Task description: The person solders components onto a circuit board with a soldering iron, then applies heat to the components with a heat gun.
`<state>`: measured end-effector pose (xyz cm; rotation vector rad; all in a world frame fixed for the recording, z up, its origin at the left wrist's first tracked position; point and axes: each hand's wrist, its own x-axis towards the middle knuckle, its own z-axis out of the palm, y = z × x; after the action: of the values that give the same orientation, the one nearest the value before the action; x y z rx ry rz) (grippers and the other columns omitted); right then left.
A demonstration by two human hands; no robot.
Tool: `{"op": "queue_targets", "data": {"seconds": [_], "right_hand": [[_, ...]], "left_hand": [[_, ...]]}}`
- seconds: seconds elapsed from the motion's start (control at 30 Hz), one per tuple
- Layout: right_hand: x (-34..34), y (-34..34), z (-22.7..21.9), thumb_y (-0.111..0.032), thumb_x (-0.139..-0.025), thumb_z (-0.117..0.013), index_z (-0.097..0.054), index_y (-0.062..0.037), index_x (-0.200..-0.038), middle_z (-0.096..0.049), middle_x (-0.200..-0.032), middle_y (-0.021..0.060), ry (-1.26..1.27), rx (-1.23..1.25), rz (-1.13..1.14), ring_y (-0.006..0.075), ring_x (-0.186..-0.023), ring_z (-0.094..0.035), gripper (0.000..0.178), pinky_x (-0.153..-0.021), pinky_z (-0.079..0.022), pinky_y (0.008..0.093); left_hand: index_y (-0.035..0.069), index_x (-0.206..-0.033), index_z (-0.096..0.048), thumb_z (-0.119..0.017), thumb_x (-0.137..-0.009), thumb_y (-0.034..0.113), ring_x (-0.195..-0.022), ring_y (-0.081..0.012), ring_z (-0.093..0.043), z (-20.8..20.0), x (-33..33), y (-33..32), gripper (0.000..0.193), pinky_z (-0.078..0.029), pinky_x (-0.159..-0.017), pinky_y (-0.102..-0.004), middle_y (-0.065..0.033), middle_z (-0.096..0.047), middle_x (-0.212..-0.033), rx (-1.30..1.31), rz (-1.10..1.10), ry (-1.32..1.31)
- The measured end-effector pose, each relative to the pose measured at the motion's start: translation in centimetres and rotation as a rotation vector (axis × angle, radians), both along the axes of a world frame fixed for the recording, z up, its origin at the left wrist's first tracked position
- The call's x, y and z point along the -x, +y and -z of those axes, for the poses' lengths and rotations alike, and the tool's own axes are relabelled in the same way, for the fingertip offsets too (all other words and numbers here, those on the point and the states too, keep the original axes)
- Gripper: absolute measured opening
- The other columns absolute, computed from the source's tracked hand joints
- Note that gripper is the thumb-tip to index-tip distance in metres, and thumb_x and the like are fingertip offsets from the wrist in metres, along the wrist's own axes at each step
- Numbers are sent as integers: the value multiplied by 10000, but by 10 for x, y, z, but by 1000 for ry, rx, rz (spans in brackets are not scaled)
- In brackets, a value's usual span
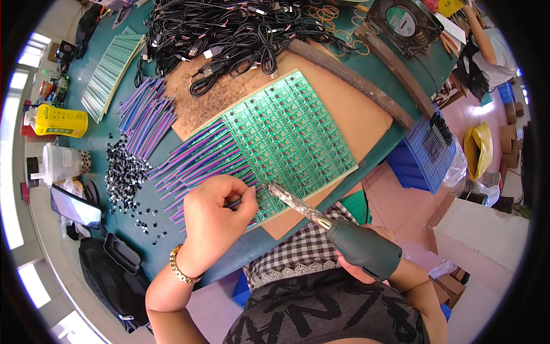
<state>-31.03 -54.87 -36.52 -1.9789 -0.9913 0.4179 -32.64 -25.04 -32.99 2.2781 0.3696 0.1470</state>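
A green circuit board panel (298, 132) lies at a slant on brown cardboard, with many small components in rows. Along its left edge, thin purple, blue and pink wires (195, 150) stick out side by side. My left hand (220, 212) is closed in a pinch at the panel's lower left edge, on what looks like one of these wires, mostly hidden by the fingers. My right hand (358, 272) is wrapped round the dark green handle of a soldering iron (366, 249). The iron's tip touches or hovers just over the board beside my left fingertips; I cannot tell which.
Black cables (229, 34) heap up behind the panel. Two metal bars (355, 80) and a fan (404, 26) are at the far right. Loose wires (146, 117), small black parts (123, 172), a yellow bottle (60, 121) and a phone (74, 206) lie left. Another person's arm (481, 34) shows far right.
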Motion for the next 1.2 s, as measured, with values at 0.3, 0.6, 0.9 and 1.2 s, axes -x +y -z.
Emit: {"op": "queue_targets", "data": {"seconds": [0.3, 0.6, 0.9, 1.2], "right_hand": [[2, -5, -2, -190, -627, -793, -679, -61, -979, -672, -903, 52, -130, -25, 54, 195, -687, -657, 391, -541, -511, 282], [18, -14, 13, -206, -627, -796, -683, -55, -977, -669, -922, 60, 236, -31, 146, 203, -686, -665, 398, -561, -535, 288], [6, -7, -2, -198, -631, -794, -667, -42, -995, -653, -926, 62, 275, 99, 85, 206, -657, -659, 417, -527, -520, 291], [2, -5, -12, -63, -743, -678, -642, -45, -999, -652, -805, 38, 93, 0, 39, 160, -696, -643, 259, -618, -527, 285]], "left_hand": [[-16, -712, -630, -724, -746, -10, -554, -60, -542, 0, -1, 0, 100, -448, -526, -209, -33, -606, -644, 0, 4, 12], [10, -698, -643, -726, -734, 42, -519, -115, -585, -3, -3, 1, 95, -454, -498, -244, -67, -621, -615, 86, -19, 41], [12, -688, -643, -724, -736, 40, -514, -108, -579, -3, -3, 1, 98, -447, -493, -242, -57, -614, -604, 74, -20, 19], [-24, -714, -641, -732, -739, -5, -565, -53, -547, -2, -1, 2, 96, -452, -532, -203, -31, -621, -659, 61, 2, 39]]}}
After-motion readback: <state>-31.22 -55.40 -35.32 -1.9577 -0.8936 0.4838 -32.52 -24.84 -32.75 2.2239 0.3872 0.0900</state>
